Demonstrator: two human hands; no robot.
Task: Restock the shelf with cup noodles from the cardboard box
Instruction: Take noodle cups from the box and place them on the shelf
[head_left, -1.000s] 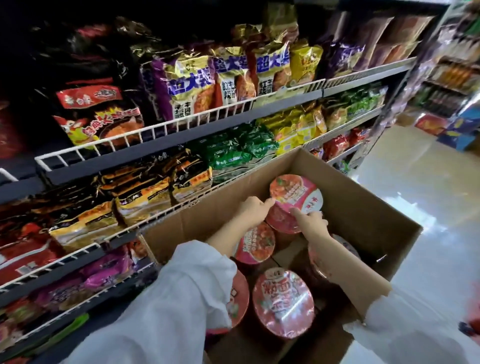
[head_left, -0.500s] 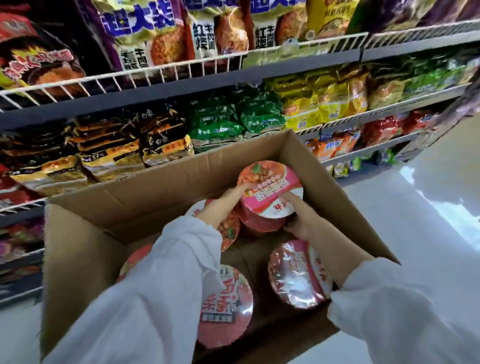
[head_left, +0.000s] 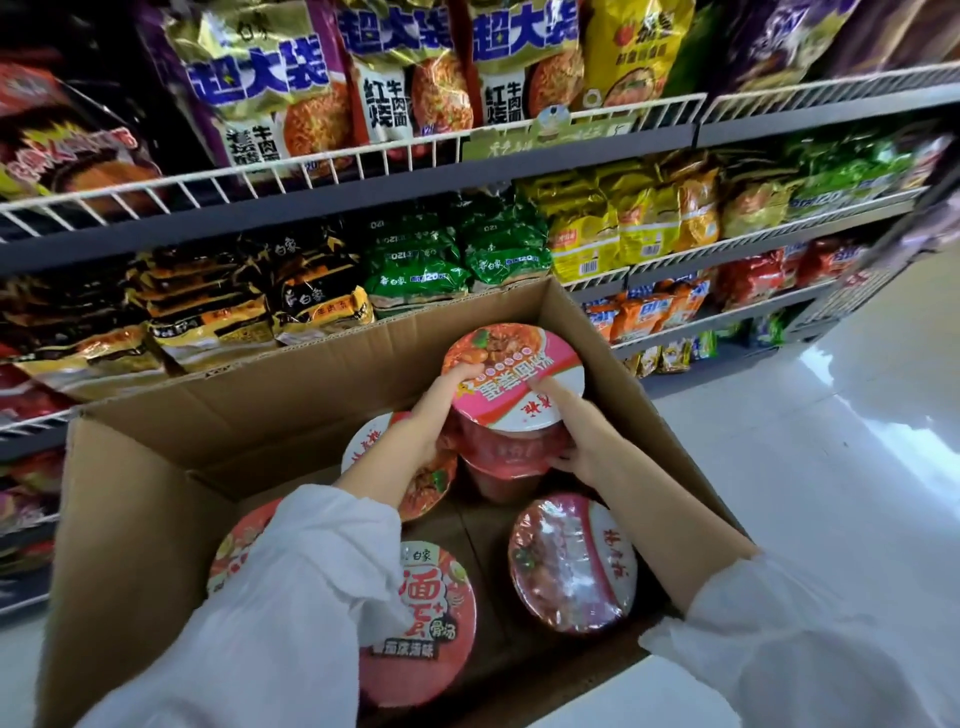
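A pink-lidded cup of noodles (head_left: 511, 384) is raised above the open cardboard box (head_left: 270, 410). My left hand (head_left: 436, 410) grips its left rim and side. My right hand (head_left: 571, 441) holds its right side, with the thumb lying on the lid. Both hands are shut on this one cup. Inside the box lie several more cups: one at front centre (head_left: 421, 618), one at front right wrapped in plastic (head_left: 571, 561), one under my left wrist (head_left: 374, 447), and one partly hidden by my left sleeve (head_left: 239, 545).
Wire-fronted shelves (head_left: 332, 166) stand right behind the box, packed with bagged noodles in purple, black, green and yellow. Lower shelves (head_left: 727, 312) to the right hold orange and red packs. White shiny floor (head_left: 831, 467) spreads on the right.
The view has swung toward the shelves and closer to the box. Both hands have lifted the pink-lidded cup a little higher out of the box.
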